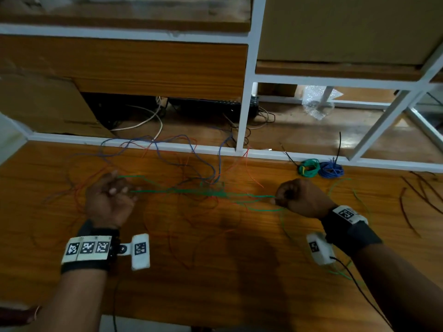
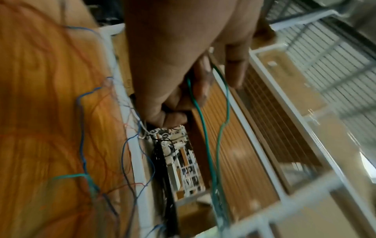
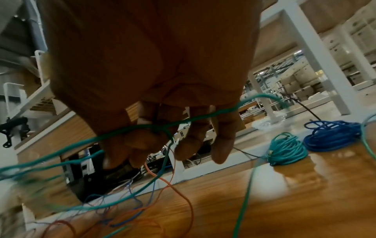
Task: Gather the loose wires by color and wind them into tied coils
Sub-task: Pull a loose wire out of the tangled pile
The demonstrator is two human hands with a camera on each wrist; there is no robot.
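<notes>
A bundle of green wires point(image 1: 203, 192) is stretched taut above the wooden table point(image 1: 215, 271), between my two hands. My left hand point(image 1: 119, 190) grips one end with curled fingers; in the left wrist view a green wire point(image 2: 201, 112) runs out from between its fingers point(image 2: 199, 83). My right hand point(image 1: 282, 195) is a fist on the other end, and the green strands point(image 3: 126, 130) cross its curled fingers point(image 3: 142, 140). Loose red wires point(image 1: 79, 188) and blue wires point(image 1: 206, 161) lie tangled under and behind the bundle.
A tied green coil point(image 1: 309, 167) and a tied blue coil point(image 1: 332, 169) sit at the table's back right, by the white frame point(image 1: 244, 92). Brown wire pieces point(image 1: 419, 188) lie at the far right. Boxes and cables fill the shelf behind the table.
</notes>
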